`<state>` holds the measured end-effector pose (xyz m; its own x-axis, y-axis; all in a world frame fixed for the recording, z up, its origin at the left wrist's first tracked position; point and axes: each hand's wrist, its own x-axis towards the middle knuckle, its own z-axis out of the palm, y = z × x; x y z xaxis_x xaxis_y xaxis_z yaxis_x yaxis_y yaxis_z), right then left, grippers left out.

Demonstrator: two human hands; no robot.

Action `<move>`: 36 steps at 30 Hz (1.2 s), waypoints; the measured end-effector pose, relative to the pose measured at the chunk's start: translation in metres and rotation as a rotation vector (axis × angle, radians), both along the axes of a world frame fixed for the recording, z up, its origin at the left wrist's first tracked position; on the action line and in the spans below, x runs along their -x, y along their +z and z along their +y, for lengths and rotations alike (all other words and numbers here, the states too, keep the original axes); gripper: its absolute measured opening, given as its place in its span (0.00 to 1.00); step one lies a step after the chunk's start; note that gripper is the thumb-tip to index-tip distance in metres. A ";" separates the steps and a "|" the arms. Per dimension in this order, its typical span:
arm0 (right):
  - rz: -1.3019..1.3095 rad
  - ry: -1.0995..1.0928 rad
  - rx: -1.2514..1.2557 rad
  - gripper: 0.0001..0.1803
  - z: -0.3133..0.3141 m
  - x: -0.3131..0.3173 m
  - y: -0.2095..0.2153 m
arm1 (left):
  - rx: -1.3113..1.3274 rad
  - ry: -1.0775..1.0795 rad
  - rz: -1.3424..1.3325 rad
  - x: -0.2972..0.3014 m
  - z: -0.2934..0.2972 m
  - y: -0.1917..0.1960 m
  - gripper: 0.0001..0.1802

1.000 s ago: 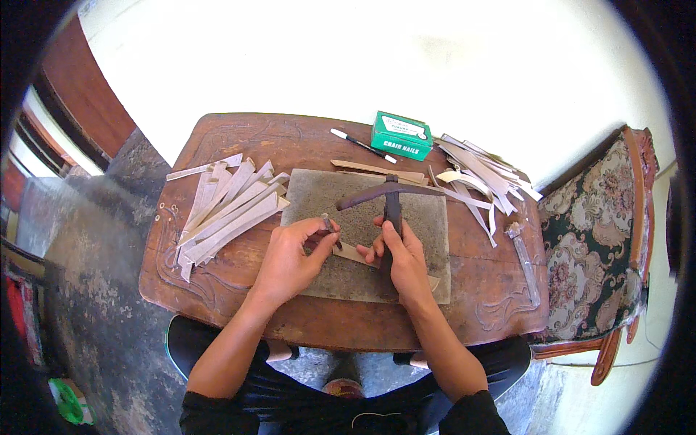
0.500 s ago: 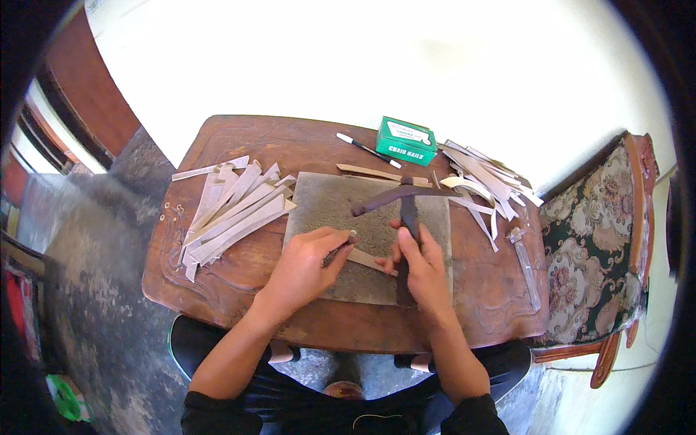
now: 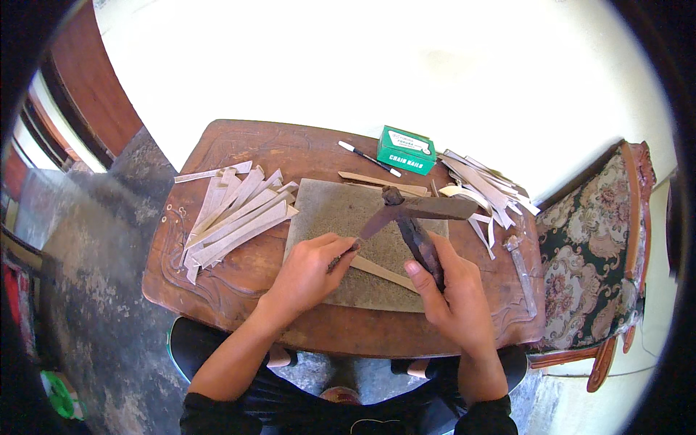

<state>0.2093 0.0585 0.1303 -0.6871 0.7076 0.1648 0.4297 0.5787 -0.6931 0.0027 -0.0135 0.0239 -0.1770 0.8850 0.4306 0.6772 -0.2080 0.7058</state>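
White wall [image 3: 290,65] straight ahead of me, plain, very bright, nearly washed out across the top; one faint yellowish smudge [image 3: 444,61] high up. Wall greyer toward my far right. Wooden table [image 3: 275,143] before me: dark reddish-brown, worn varnish, rounded corners, scrolls carved into the near left and right corners. To my right, an upholstered chair [image 3: 589,239], dark green fabric with large pale flowers, carved brown wooden frame, curved leg below. Floor [image 3: 116,333] grey, mottled with dark and pale patches, paler sheen at far left. Upper left, a reddish-brown upright panel [image 3: 98,65], door or cupboard, cannot tell; dark and white strips beside it.
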 end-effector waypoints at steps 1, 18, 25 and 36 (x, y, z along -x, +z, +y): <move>-0.002 -0.001 0.008 0.21 -0.001 0.000 0.001 | -0.016 -0.001 0.001 0.000 0.000 0.000 0.09; -0.023 0.003 0.035 0.20 -0.004 0.001 0.002 | -0.023 -0.006 -0.010 -0.001 0.001 0.000 0.09; -0.033 -0.045 0.063 0.20 -0.011 0.001 0.007 | -0.016 -0.006 -0.006 0.001 0.000 -0.001 0.08; 0.000 0.022 0.052 0.19 -0.006 0.000 -0.005 | 0.010 0.002 0.002 0.001 0.000 0.002 0.08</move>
